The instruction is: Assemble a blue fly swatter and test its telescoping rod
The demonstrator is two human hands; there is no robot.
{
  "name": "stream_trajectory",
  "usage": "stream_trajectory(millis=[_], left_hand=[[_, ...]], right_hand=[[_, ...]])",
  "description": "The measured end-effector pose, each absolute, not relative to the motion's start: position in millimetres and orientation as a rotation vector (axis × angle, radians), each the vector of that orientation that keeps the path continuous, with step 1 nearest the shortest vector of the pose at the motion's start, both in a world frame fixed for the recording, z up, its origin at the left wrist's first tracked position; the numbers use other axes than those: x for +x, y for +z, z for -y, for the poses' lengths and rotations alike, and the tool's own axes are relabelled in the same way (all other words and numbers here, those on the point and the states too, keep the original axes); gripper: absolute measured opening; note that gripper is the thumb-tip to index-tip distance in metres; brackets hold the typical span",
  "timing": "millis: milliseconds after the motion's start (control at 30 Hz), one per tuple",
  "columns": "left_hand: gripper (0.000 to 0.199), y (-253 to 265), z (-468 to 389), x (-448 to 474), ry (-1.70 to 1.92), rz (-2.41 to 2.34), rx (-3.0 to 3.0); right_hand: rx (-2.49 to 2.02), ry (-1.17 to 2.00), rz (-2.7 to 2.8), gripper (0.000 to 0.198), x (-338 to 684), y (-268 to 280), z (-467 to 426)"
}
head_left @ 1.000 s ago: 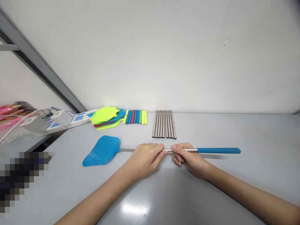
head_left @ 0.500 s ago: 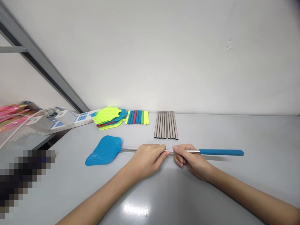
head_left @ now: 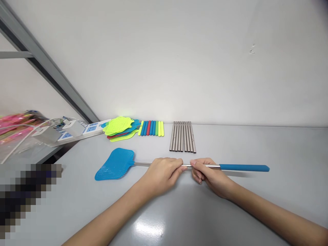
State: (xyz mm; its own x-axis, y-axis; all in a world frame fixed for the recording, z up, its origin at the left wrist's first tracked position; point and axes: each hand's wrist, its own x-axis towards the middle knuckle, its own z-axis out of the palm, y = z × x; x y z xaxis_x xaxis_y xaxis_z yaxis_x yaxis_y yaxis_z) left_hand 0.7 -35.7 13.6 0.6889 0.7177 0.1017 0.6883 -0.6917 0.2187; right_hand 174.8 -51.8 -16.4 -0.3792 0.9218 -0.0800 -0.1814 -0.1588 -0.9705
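Note:
A fly swatter (head_left: 115,164) with a blue perforated head, a thin metal rod and a blue grip (head_left: 244,167) lies level across my view, head to the left. My left hand (head_left: 165,174) is closed over the rod near its middle, knuckles up. Just to its right, my right hand (head_left: 208,174) pinches the thicker metal tube, thumb on top and fingers curled beneath. A short length of bare metal shows between the two hands. Behind them lies a row of metal tubes (head_left: 182,137), side by side on the grey table (head_left: 282,191).
Yellow, blue and red swatter heads (head_left: 119,125) are stacked at the back left. Several coloured grips (head_left: 151,128) lie in a row beside them. A power strip (head_left: 94,128) with plugged-in white adapters (head_left: 74,127) and pink items in clear plastic (head_left: 15,126) sit further left. A white wall rises behind.
Both hands keep their hold on the swatter. The whole scene has shifted slightly to the right in view; otherwise hardly anything differs.

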Motion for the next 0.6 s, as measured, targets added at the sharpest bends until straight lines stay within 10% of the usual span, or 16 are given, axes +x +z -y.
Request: stream_trajectory(millis=[600], left_hand=[[0.033, 12.7, 29.1, -2.7, 0.303, -1.125, 2.859]], right_hand=[[-0.952, 1.682, 1.284, 0.043, 175.1, -12.1, 51.6]])
